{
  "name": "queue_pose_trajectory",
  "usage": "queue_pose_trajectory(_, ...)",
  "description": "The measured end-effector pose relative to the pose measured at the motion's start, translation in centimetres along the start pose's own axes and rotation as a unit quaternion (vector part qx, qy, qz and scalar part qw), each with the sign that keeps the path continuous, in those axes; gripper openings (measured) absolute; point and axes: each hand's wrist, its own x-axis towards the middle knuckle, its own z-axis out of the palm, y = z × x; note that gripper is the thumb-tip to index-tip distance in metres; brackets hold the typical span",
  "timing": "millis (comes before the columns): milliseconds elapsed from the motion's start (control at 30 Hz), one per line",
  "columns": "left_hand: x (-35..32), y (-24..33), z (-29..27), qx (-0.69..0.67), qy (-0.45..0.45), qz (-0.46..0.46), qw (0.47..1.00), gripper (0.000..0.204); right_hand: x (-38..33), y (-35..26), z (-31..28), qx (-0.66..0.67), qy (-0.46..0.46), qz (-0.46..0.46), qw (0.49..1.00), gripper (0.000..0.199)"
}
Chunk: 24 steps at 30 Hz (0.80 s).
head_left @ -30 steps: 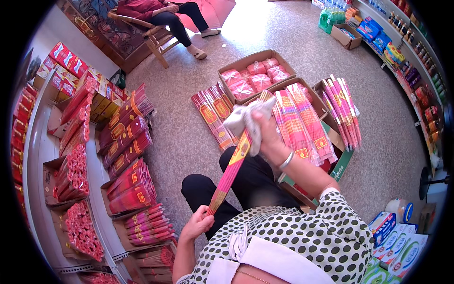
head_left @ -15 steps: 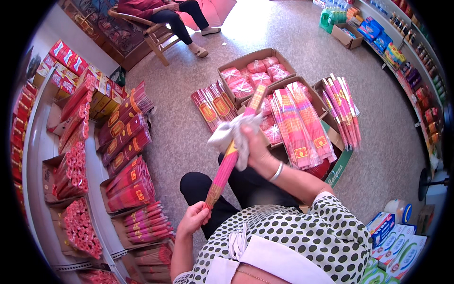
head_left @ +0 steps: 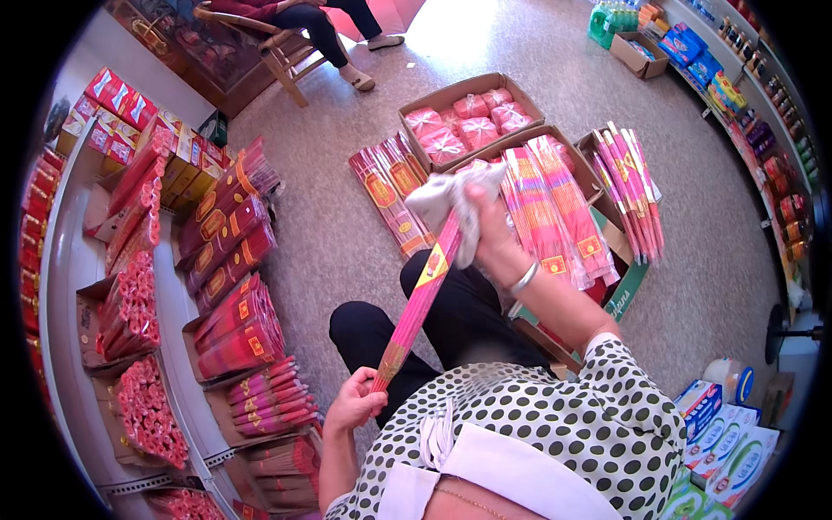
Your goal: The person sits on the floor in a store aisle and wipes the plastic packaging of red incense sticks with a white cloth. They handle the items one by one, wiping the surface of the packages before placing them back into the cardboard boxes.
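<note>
A long, slim pink packet of incense sticks (head_left: 414, 314), with a yellow-and-red label, slants up and away across my lap. My left hand (head_left: 354, 401) is closed around its near end, where the thin stick ends show. At the far end a crumpled white cloth (head_left: 432, 201) wraps the packet, gripped by my right hand (head_left: 494, 232), which wears a silver bangle on the wrist. The cloth hides the packet's far tip. Just beyond the right hand lie larger pink incense packs (head_left: 555, 204) across an open carton.
Cartons of pink wrapped bundles (head_left: 477, 132) stand on the floor ahead, beside purple-red incense packs (head_left: 388, 192). More incense fills the shelf (head_left: 178, 329) at left. A stocked shelf (head_left: 744, 95) curves along the right. A person sits on a wooden chair (head_left: 286, 59) at far left.
My right hand and the cloth have slid along the packet toward its far end, covering the tip that showed before. My left hand keeps its hold on the near end.
</note>
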Motion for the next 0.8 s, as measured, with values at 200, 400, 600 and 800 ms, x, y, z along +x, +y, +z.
queue_pose_trajectory(200, 1.2, 1.0, 0.9, 0.148, 0.068, 0.045, 0.986, 0.024, 0.9, -3.1, 0.2, 0.03, -0.007, -0.003, 1.0, 0.033)
queue_pose_trajectory(400, 3.6, 2.3, 2.6, 0.259, 0.158, 0.171, 0.937, 0.02, -6.7, 2.2, 3.3, 0.017, -0.083, 0.102, 0.991, 0.035)
queue_pose_trajectory(600, 4.0, 2.9, 4.6, 0.228, 0.196, 0.128, 0.945, 0.024, -11.4, 4.9, 4.6, 0.004, -0.114, 0.203, 0.972, 0.038)
queue_pose_trajectory(800, 1.8, 0.9, 2.1, 0.131, 0.113, 0.096, 0.98, 0.032, -5.8, 1.9, 2.3, 0.01, -0.079, 0.087, 0.993, 0.037)
